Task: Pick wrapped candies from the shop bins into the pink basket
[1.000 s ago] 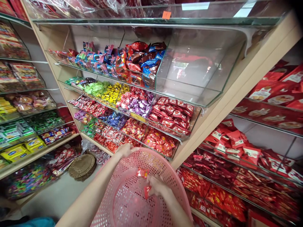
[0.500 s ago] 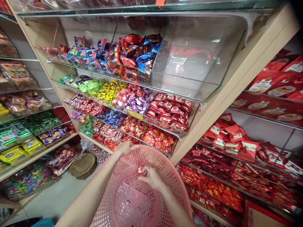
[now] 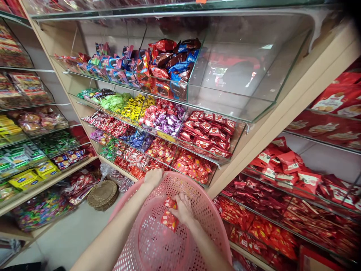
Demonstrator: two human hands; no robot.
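Note:
A pink perforated plastic basket (image 3: 207, 226) is tilted toward me below the shelves. My left hand (image 3: 153, 178) is closed around its far rim. Inside the basket is my right hand (image 3: 184, 209), with thumb and fingers apart. Small red candy packets (image 3: 169, 220) with pale spots lie right beside its thumb, over the basket's inner wall; whether they still touch the fingers is hard to see. Just beyond the rim, similar red wrapped candies (image 3: 191, 165) fill a bin on the lowest shelf.
Glass-fronted shelves (image 3: 163, 133) with several bins of wrapped sweets rise ahead. A slanting wooden post (image 3: 254, 131) divides them from racks of red packets (image 3: 296, 169) at right. On the floor at left sit round brown woven pieces (image 3: 103, 195) near a bag of colourful sweets (image 3: 42, 209).
My right hand has spread its fingers, and more of the red candy packets shows beside it. The left hand keeps its hold on the rim. The view has shifted slightly.

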